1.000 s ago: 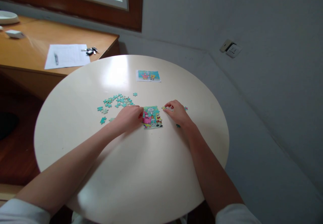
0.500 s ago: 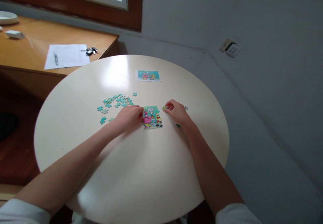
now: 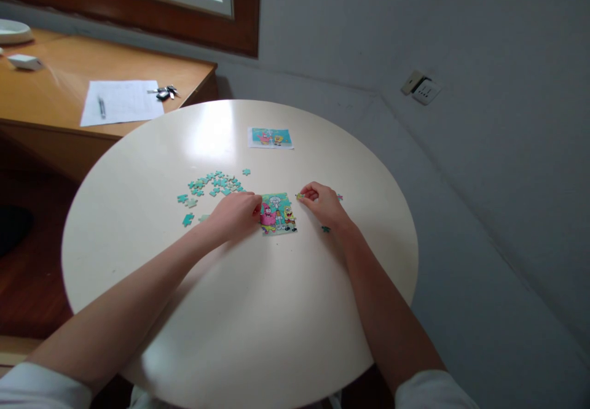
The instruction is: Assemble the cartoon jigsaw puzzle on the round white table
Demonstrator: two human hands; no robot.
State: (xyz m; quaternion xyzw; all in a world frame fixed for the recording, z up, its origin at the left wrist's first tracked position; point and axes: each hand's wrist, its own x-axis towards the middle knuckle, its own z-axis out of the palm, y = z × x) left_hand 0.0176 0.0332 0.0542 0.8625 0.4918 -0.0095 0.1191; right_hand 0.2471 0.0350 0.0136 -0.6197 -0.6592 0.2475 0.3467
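Observation:
A partly joined jigsaw puzzle point(image 3: 278, 215) with cartoon figures lies flat on the round white table point(image 3: 258, 323). At its left edge is my left hand point(image 3: 237, 212), fingers curled closed; whatever they grip is hidden. My right hand point(image 3: 322, 205) pinches a small yellowish puzzle piece point(image 3: 300, 196) between thumb and fingertips, just off the puzzle's upper right edge. Under the right wrist a dark green piece point(image 3: 326, 229) lies on the table. Beyond the right hand, a pinkish piece point(image 3: 340, 198) shows in part.
Several loose teal pieces point(image 3: 224, 183) are spread beyond my left hand. A printed reference picture point(image 3: 271, 138) lies farther back. On the wooden desk point(image 3: 133, 59) at left are a paper sheet point(image 3: 126, 105), a pen point(image 3: 102, 107) and keys point(image 3: 165, 93). A wall stands close on the right.
Both hands stay almost in place. The piece in my right hand has tilted slightly and still sits beside the puzzle's right edge.

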